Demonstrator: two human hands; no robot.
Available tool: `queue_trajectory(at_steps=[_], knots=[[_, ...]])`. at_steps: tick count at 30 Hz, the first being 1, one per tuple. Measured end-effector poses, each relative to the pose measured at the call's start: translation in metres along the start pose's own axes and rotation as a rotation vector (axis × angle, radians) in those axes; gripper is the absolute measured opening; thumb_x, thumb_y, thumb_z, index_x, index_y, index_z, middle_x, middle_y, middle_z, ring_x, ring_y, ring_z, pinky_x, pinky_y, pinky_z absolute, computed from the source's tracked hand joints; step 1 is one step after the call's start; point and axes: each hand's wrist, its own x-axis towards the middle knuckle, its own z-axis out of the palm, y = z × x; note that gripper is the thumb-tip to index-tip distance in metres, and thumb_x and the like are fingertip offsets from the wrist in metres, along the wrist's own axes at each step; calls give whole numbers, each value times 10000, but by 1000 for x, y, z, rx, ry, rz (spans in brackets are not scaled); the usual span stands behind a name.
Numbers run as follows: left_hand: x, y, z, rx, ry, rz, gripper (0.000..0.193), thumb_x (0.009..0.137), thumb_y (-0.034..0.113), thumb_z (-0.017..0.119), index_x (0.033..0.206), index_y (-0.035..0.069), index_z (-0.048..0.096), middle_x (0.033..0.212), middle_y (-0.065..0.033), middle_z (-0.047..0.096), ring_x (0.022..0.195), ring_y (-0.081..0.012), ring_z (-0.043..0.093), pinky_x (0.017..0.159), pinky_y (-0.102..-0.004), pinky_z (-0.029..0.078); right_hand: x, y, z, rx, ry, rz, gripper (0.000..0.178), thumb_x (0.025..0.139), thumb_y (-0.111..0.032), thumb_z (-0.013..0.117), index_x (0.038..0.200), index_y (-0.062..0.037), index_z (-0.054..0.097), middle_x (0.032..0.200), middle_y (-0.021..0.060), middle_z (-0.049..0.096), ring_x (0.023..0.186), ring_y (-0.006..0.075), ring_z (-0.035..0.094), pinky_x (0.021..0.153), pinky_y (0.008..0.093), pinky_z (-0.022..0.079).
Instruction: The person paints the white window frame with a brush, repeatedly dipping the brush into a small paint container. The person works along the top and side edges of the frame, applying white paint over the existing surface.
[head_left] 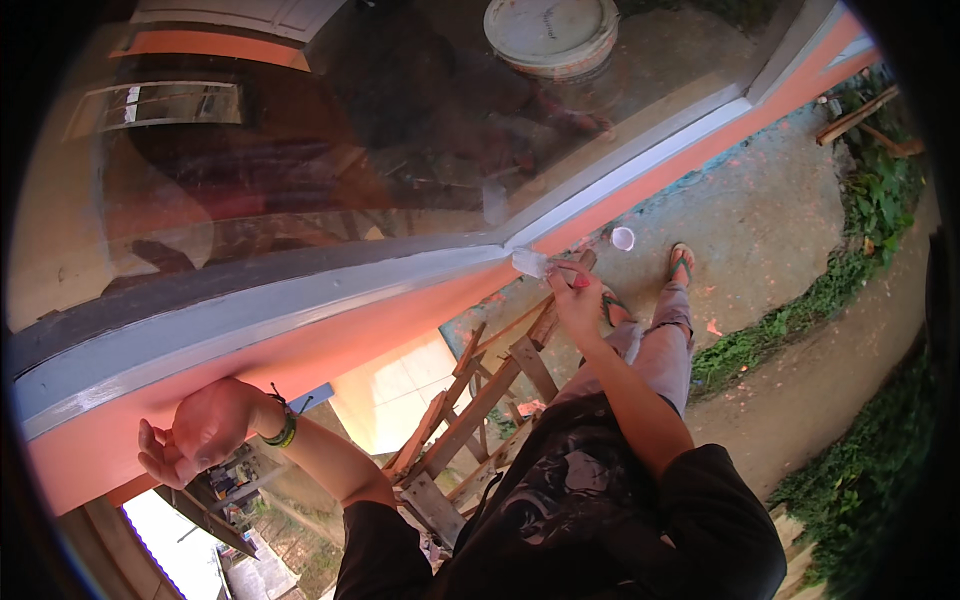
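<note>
My right hand (573, 299) is closed around the handle of a paintbrush (531, 263), whose bristles are coated in whitish paint. The bristles sit at the lower edge of the window frame (400, 277), beside a corner; whether they touch it I cannot tell. Left of that corner the frame looks grey, while the stretch to the right looks paler. My left hand (212, 428) is by the orange wall (330, 340) under the frame, its fingers loosely bent and apart, holding nothing. A bracelet circles that wrist.
A wooden trestle (470, 425) stands by my body, below the wall. On the paint-spotted concrete (760, 200) near my sandalled feet is a small white cup (622, 238). The window pane (330, 150) shows a lidded white bucket (550, 35). Green plants (860, 230) border the concrete.
</note>
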Motion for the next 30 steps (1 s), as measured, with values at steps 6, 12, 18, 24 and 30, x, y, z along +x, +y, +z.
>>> queue_trajectory(at_steps=[6,12,18,24,30], knots=[[-1,-1,-1,-4,2,-7,515,1015,518,456,1148,30,552,999,-121,587,941,-261,614,881,-407,440,-23,-47,26,-92,-195,-212,172,914,-53,718,1030,74,721,895,115,719,815,139,648,728,275,506],[0,1,-1,0,9,-17,510,1020,513,452,1148,30,554,991,-124,592,938,-264,617,878,-409,439,-8,-37,5,-370,-117,-265,199,863,-50,738,1035,51,732,880,150,711,805,194,669,743,300,513],[-1,0,-1,6,9,-13,504,1030,497,436,1154,24,557,988,-127,595,930,-264,620,873,-406,441,-1,-26,19,-303,-146,-300,190,842,-76,763,1010,12,749,807,139,680,605,202,547,595,321,464],[0,-1,0,2,11,2,505,1037,485,420,1162,15,556,988,-130,591,927,-263,620,865,-401,445,16,-13,11,-309,-115,-236,189,847,-76,759,1015,9,752,840,140,694,622,189,551,593,321,464],[-1,-1,-3,3,0,-1,506,1038,487,417,1161,15,552,984,-129,590,921,-258,615,865,-394,444,-6,-67,22,-327,-321,-350,210,868,-50,733,1057,42,734,985,152,732,841,238,698,763,333,523]])
